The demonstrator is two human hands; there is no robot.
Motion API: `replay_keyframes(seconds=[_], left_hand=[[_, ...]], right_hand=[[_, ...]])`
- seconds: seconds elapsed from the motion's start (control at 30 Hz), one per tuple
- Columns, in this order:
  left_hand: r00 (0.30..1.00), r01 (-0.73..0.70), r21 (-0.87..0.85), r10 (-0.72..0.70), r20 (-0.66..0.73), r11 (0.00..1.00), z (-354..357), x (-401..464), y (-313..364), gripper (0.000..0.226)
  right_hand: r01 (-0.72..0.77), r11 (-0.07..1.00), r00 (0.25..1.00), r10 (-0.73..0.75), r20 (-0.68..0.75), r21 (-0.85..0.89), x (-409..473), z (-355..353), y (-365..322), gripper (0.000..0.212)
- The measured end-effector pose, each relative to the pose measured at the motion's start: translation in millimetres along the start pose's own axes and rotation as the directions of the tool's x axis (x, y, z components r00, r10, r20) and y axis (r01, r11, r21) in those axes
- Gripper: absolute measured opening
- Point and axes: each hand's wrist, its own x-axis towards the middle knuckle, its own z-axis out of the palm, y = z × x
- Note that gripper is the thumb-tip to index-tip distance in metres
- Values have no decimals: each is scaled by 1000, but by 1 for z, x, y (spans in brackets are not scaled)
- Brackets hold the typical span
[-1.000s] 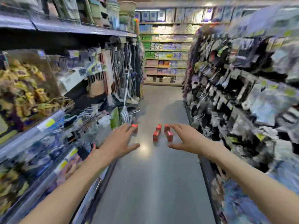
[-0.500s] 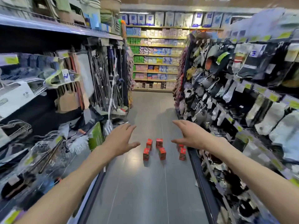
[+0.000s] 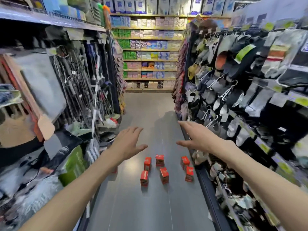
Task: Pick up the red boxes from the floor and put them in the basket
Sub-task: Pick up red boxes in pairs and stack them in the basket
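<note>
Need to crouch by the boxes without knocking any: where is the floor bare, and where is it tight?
Bare floor lies this side of the red boxes, between both shelf bases, and beyond them up the aisle. Tight: two boxes hug the right shelf base; one box hides behind the left forearm.

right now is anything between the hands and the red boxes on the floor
Nothing visible. The left hand and right hand are open in the air above the red boxes, which stand on bare floor in the aisle. One box is partly hidden behind the left forearm. No basket is in view.
</note>
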Motion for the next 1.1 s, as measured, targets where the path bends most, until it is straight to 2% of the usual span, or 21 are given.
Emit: replay_keyframes(seconds=[0.27, 0.5, 0.73, 0.87, 1.1], left_hand=[[999, 40, -27, -40, 3, 999, 68, 194, -70, 87], [993, 114, -56, -112, 37, 992, 138, 299, -143, 79], [977, 198, -163, -182, 107, 966, 263, 402, -227, 70], [954, 262, -206, -221, 204, 943, 341, 442, -261, 70], [897, 382, -257, -289, 335, 888, 491, 479, -304, 71]], right_hand=[[46, 998, 998, -47, 31, 41, 191, 37, 112, 88], [56, 995, 992, -66, 110, 86, 339, 95, 175, 85], [-3, 988, 982, -26, 186, 152, 471, 213, 230, 83], [-36, 980, 963, -17, 268, 193, 532, 291, 255, 82], [-161, 949, 920, 45, 389, 271, 587, 430, 299, 81]])
